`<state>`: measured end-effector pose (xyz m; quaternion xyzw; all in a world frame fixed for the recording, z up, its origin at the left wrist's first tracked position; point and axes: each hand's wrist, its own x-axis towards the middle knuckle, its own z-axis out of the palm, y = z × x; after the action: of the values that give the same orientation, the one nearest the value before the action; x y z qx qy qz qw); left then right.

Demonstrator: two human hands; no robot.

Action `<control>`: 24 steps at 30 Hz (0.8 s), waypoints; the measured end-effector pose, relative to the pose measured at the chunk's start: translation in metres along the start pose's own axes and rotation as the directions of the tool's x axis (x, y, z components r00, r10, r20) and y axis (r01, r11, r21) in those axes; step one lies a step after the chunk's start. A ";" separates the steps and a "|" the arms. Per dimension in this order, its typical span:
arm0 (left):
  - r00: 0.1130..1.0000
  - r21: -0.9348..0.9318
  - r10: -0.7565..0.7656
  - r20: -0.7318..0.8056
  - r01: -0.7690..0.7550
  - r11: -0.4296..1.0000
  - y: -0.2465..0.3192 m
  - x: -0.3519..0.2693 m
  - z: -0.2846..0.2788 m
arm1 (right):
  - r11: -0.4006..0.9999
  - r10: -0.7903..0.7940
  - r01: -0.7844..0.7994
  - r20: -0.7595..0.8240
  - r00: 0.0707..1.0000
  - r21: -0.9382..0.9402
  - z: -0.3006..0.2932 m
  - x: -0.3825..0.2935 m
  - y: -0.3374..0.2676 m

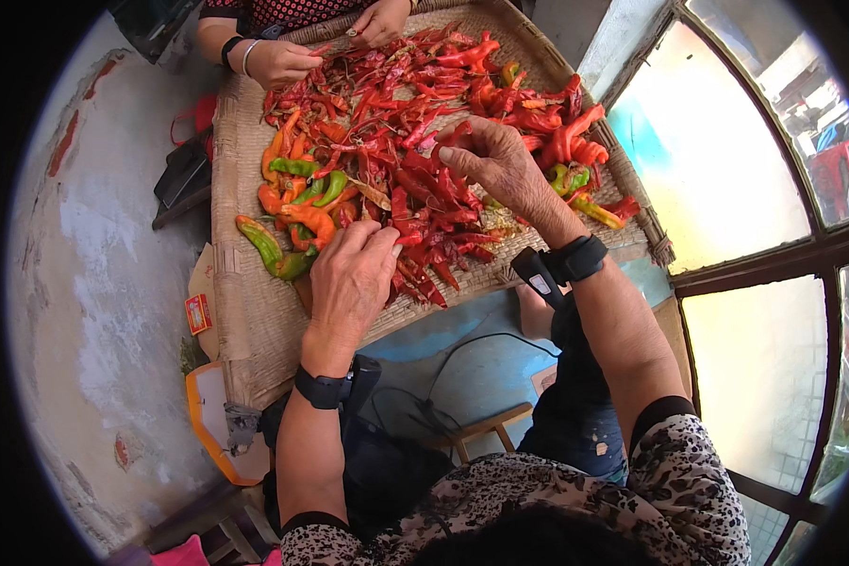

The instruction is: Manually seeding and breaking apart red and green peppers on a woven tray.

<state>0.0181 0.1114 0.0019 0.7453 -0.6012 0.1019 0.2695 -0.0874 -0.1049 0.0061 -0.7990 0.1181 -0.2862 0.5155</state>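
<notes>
A woven tray (230, 297) with a raised rim holds a wide heap of dried red chili peppers (431, 191). Orange peppers (315, 221) and green peppers (258, 240) lie at its left side, with plump red peppers (573, 138) at the right. My left hand (354, 272) rests at the near edge of the heap, its fingertips on a red chili. Raised over the middle of the heap, my right hand (499, 166) has thumb and forefinger close to each other at a piece of red chili; whether it grips the piece cannot be told.
Across the tray, another person's two hands (283, 64) handle red chilies. A window with a dark frame (750, 272) stands close on the right, a worn plaster wall (113, 283) on the left. Below the tray are a wooden stool (492, 424) and a black cable (460, 347).
</notes>
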 end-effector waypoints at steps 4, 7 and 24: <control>1.000 0.014 0.008 -0.028 -0.008 1.000 0.001 -0.001 0.004 | 0.944 0.149 -0.139 -0.013 0.989 0.298 -0.015 0.006 0.000; 0.999 0.017 -0.025 -0.020 0.025 1.000 0.003 0.000 0.005 | 0.739 0.270 -0.106 -0.149 0.951 0.665 -0.038 0.007 0.010; 0.999 0.086 -0.050 0.007 0.049 0.995 0.001 -0.001 0.002 | 0.928 0.025 0.069 0.247 0.969 -0.366 0.034 0.007 -0.002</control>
<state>0.0162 0.1111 0.0001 0.7712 -0.5790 0.1172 0.2370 -0.0625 -0.0818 -0.0005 -0.9128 0.0958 -0.1625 0.3622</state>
